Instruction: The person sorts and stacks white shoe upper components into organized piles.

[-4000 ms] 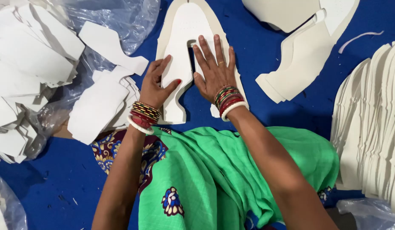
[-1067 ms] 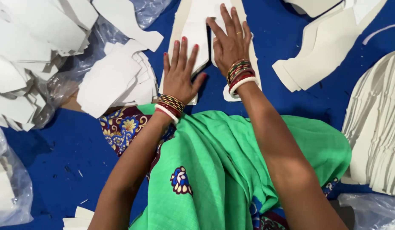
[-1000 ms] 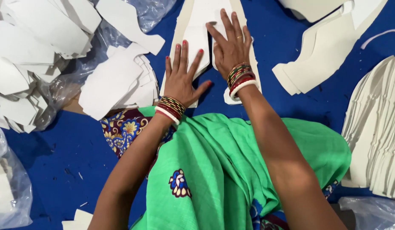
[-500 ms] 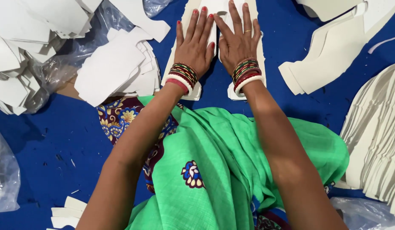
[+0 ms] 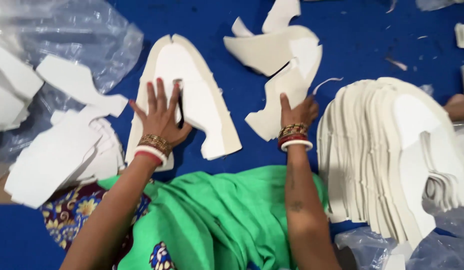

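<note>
Nearest the camera, green cloth [image 5: 217,215] drapes the person's lap above a blue floor covering [image 5: 232,90]. Just beyond it, the left hand [image 5: 161,116] lies flat with fingers spread on a stack of white shoe-shaped foam cutouts [image 5: 192,85], pressing down and gripping nothing. To the right, the right hand [image 5: 297,111] reaches toward a loose pile of white foam pieces [image 5: 282,65], its fingers curled at the lower edge of the pile; whether they actually clasp a piece cannot be told. At far right, a fanned row of white foam soles [image 5: 392,150] stands on edge. At left, more white foam offcuts [image 5: 62,150] lie heaped beside crumpled clear plastic sheeting [image 5: 67,40].
</note>
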